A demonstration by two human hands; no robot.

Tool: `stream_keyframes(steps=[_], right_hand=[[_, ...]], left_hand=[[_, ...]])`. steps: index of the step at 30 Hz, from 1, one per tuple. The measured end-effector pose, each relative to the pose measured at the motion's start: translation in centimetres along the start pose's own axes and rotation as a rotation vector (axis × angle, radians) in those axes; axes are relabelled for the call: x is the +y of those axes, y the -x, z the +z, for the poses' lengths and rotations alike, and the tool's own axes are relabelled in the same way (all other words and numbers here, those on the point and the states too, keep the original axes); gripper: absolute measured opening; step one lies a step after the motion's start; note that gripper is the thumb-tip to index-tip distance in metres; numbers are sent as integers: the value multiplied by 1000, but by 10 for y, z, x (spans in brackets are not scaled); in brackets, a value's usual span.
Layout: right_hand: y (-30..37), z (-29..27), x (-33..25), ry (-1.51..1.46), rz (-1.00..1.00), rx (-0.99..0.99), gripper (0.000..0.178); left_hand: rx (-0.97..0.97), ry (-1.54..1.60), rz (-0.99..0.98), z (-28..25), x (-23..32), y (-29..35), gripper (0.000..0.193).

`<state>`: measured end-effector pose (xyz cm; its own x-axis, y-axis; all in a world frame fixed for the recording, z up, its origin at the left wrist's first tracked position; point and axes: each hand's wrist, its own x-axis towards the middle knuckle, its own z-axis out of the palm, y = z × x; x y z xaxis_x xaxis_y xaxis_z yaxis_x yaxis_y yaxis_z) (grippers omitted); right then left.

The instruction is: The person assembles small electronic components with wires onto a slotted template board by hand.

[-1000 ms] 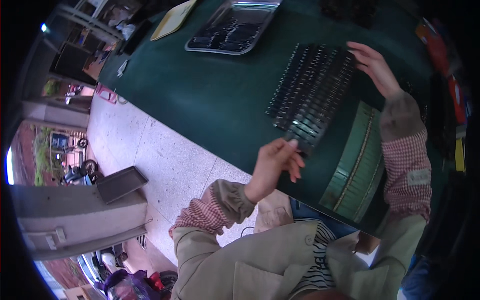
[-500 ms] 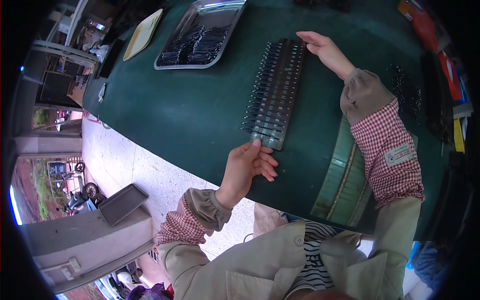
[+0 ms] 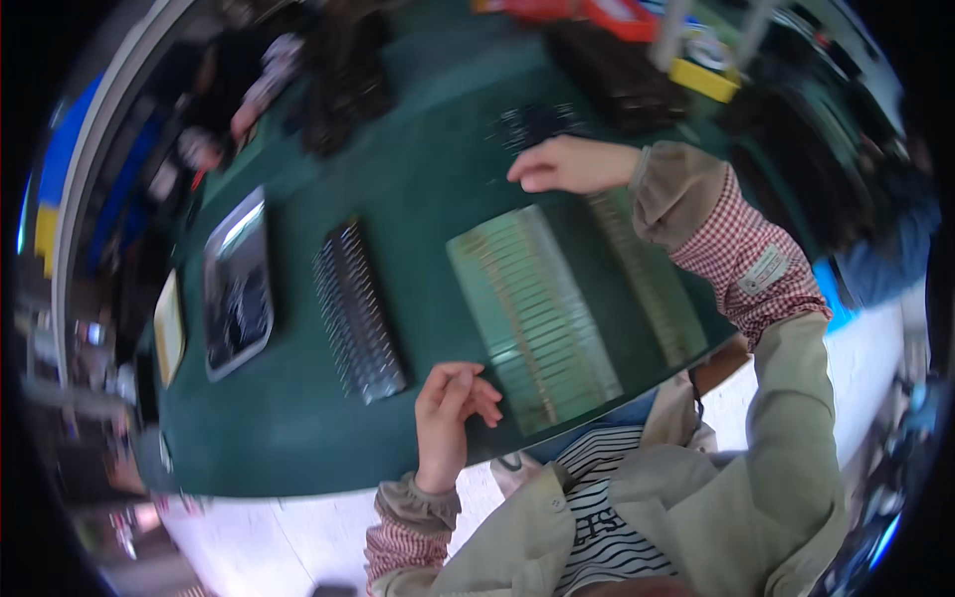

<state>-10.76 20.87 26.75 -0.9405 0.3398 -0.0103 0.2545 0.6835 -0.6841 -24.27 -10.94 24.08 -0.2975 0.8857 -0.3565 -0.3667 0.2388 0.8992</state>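
Note:
My left hand (image 3: 453, 418) hovers by the table's near edge, its fingers loosely curled and apart, with nothing visible in them. To its right lies a pale green slatted board (image 3: 532, 318) with a row of thin rods across it. Beyond that board, my right hand (image 3: 577, 165) reaches over the table, fingers bent leftward and nothing seen in them; the picture is blurred there. Small dark pieces (image 3: 537, 126) lie just past its fingers. A dark strip rack (image 3: 360, 313), lined with rows of small pins, rests left of my left hand, touched by neither hand.
A metal tray (image 3: 238, 343) with dark thin pieces and a cream tray (image 3: 169, 333) stand on the green table (image 3: 298, 438) at the left. A second slatted board (image 3: 652, 284) lies under my right forearm. Dark bundles (image 3: 617, 80) and a yellow bin (image 3: 706, 78) are at the back.
The view has turned to the right, so the rack and trays now appear further left. Both hands have left the rack; my right hand is now near the small dark pieces.

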Motion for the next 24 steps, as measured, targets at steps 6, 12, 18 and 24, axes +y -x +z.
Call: stream_keyframes(steps=[6,12,18,24], right_hand=[[307,-105,98,498,346,436,35],[467,-168,147,227,705,821,54],[529,-168,209,683,1079,547,71],[561,-170,224,611,1013,784,74]], left_hand=[[-140,-189,31,146,-22,-3,16],[-116,-250,122,228,-42,-21,12],[-44,-217,133,279,-69,-22,13],[0,-215,143,327,-81,-23,13]])
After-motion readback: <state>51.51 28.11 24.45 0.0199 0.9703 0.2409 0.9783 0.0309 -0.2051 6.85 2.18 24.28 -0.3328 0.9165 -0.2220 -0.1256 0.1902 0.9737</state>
